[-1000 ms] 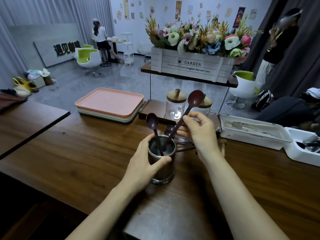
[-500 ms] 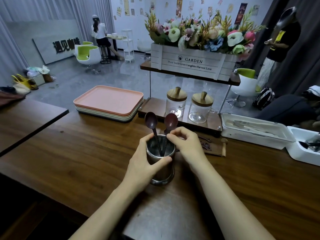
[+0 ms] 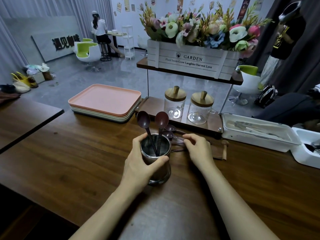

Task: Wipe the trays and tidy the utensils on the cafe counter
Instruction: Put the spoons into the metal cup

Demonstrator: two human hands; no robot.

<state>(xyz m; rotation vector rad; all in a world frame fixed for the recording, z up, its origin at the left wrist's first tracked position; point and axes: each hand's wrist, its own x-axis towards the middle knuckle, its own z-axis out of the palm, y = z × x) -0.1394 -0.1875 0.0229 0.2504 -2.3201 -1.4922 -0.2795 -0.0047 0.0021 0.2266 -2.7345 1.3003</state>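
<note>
Across the lower half of the frame runs the dark wood bench (image 3: 69, 153), and at its far edge, left of centre, sits the stack of trays (image 3: 105, 101), pink one on top. At mid-frame stands the metal cup (image 3: 156, 170), with the left hand (image 3: 138, 165) wrapped round its near side, thumb across the front and fingers at the rim. A second ago the right hand (image 3: 199, 149) held the second spoon (image 3: 161, 120) high over the cup, and half a second ago it was lowering it in. That spoon now stands free beside the first spoon (image 3: 143, 119), and the right hand has moved off to the right of the cup. Its fingers are curled over the handles of the loose spoons (image 3: 168, 134) lying behind the cup, but I cannot tell whether they already pinch one. By my reading two spoons are stowed and at least two still wait, so the tidying is mid-run. Both stowed spoons have their long axes close to vertical, bowls up and handles down meeting near the cup's floor, the first leaning toward upper left. The loose ones lie flat, bowls toward the cup and handles running right.
</note>
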